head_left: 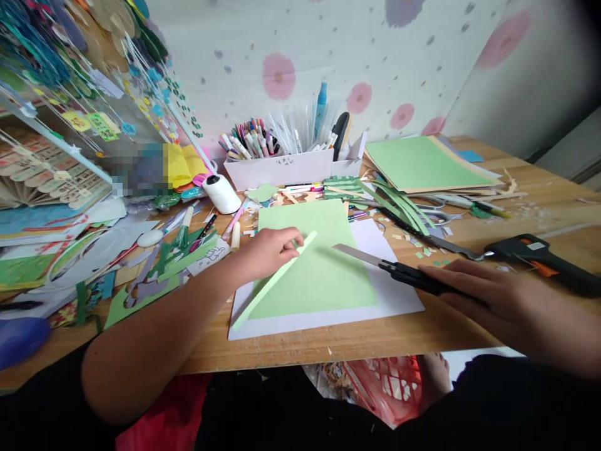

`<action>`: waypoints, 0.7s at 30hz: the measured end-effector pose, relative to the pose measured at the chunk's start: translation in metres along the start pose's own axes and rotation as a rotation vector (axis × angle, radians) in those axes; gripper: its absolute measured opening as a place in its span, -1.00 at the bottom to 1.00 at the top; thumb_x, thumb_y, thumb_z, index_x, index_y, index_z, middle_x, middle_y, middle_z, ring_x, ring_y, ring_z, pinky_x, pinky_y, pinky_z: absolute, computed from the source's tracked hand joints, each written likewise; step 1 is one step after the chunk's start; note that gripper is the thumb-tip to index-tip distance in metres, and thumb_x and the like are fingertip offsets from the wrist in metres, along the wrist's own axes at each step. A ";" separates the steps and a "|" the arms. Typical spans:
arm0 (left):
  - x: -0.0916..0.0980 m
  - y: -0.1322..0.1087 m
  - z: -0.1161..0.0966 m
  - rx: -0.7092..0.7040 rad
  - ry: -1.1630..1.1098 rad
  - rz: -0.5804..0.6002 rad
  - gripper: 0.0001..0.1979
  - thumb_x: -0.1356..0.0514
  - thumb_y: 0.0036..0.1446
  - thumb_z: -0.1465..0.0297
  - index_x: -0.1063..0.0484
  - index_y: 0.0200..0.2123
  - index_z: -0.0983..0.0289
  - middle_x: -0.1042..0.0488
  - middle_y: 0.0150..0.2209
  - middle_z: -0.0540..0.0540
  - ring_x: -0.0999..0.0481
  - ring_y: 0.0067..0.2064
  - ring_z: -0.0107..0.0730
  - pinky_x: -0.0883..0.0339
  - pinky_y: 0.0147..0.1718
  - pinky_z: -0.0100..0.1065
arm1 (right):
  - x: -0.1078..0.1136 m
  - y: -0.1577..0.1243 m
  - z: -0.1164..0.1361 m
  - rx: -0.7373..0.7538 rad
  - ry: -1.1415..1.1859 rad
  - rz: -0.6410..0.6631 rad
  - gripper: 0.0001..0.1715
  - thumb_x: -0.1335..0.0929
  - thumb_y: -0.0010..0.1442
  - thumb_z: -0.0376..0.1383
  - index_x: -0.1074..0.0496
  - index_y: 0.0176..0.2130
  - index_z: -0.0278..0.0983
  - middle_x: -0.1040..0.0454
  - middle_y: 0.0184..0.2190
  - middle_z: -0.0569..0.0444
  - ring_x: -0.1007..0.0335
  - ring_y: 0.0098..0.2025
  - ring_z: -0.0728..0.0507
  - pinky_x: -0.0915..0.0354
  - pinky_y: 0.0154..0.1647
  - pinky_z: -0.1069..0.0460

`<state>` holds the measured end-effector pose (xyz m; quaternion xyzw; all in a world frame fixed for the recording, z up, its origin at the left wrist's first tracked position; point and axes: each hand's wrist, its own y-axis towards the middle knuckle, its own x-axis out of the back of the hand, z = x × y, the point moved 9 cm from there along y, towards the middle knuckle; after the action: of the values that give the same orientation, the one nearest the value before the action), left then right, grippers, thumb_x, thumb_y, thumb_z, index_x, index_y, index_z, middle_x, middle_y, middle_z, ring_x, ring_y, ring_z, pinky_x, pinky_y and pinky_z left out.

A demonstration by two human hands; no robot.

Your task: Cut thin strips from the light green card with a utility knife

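Note:
My left hand (270,252) is closed, thumb and fingers pinching a narrow light green paper strip (272,282) near its upper end. The strip slants down to the left, over a light green paper sheet (323,275). Under that sheet lies a white paper sheet (399,297) near the table's front edge. My right hand (507,304) is wrapped round the black handle of a utility knife (408,274). Its long blade is out and points left, above the right part of the green sheet.
A glue gun (549,260) rests at the right. Behind stand a white box (282,170) of pens and a stack of green sheets (427,161). Paper scraps (173,263) and pens clutter the left, beside a white thread spool (223,194). A red basket (389,382) sits below the edge.

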<state>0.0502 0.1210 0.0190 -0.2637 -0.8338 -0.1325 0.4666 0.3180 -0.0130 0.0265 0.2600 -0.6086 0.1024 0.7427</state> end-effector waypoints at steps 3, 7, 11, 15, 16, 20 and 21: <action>-0.002 -0.008 0.002 0.010 -0.026 -0.016 -0.93 -0.17 0.10 0.43 -0.41 -0.29 0.20 -0.51 -0.46 -0.07 -0.47 -0.43 -0.43 -0.23 -0.44 -0.43 | -0.014 0.012 -0.005 -0.021 -0.066 0.073 -0.54 -0.20 0.33 -0.21 -0.37 0.16 -0.24 -0.48 -0.06 -0.10 -0.50 -0.23 -0.14 -0.43 -0.34 0.04; 0.017 -0.005 -0.011 0.002 -0.218 -0.192 -0.96 -0.15 0.11 0.40 -0.35 -0.33 0.22 -0.44 -0.47 -0.06 -0.44 -0.42 -0.45 -0.25 -0.45 -0.45 | -0.030 0.032 0.008 -0.059 -0.070 0.128 -0.54 -0.20 0.30 -0.27 -0.39 0.13 -0.27 -0.49 -0.25 -0.07 -0.46 -0.32 -0.15 -0.44 -0.32 -0.07; 0.035 0.008 -0.032 -0.054 -0.594 -0.503 -0.96 -0.19 0.05 0.46 -0.35 -0.38 0.25 -0.35 -0.54 -0.09 -0.35 -0.50 -0.51 -0.21 -0.52 -0.48 | -0.012 0.061 0.030 -0.040 0.045 -0.005 -0.53 -0.25 0.30 -0.17 -0.41 0.12 -0.29 -0.45 -0.04 -0.18 -0.37 -0.01 -0.31 -0.35 -0.02 -0.26; 0.021 0.030 -0.055 -0.074 -0.678 -0.636 -0.99 -0.13 0.15 0.43 -0.32 -0.34 0.23 -0.38 -0.47 -0.06 -0.38 -0.49 -0.50 -0.30 -0.49 -0.46 | -0.010 0.095 0.040 -0.177 0.692 -0.016 -0.22 -0.31 0.25 -0.12 -0.06 0.34 -0.31 -0.47 -0.04 -0.16 -0.46 -0.19 -0.14 -0.43 -0.18 -0.09; 0.019 0.034 -0.057 -0.073 -0.714 -0.667 -0.98 -0.12 0.17 0.42 -0.31 -0.33 0.23 -0.40 -0.44 -0.05 -0.41 -0.48 -0.50 -0.33 -0.46 -0.45 | -0.014 0.103 0.040 -0.223 0.853 0.001 -0.16 -0.33 0.23 -0.18 0.02 0.37 -0.30 -0.51 -0.13 -0.10 -0.45 -0.31 -0.09 -0.43 -0.28 -0.04; 0.011 0.039 -0.052 -0.048 -0.890 -0.649 -0.91 -0.13 0.17 0.44 -0.28 -0.22 0.22 -0.45 -0.34 -0.01 -0.52 -0.37 -0.46 -0.42 -0.35 -0.40 | -0.035 0.116 0.016 -0.412 1.064 0.066 -0.19 -0.33 0.11 -0.39 -0.11 0.32 -0.34 -0.48 -0.44 0.09 -0.32 -0.54 0.00 -0.34 -0.48 0.06; 0.010 0.038 -0.050 -0.035 -0.874 -0.606 -0.89 -0.13 0.16 0.44 -0.29 -0.21 0.22 -0.46 -0.29 0.00 -0.54 -0.32 -0.44 -0.43 -0.31 -0.38 | -0.037 0.116 0.005 -0.449 1.053 0.067 -0.26 -0.33 0.10 -0.39 -0.20 0.26 -0.37 -0.48 -0.45 0.08 -0.32 -0.55 0.00 -0.34 -0.48 0.05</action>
<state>0.1029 0.1325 0.0524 -0.0494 -0.9870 -0.1527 0.0120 0.2507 0.0889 0.0217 -0.0096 -0.1711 0.1097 0.9791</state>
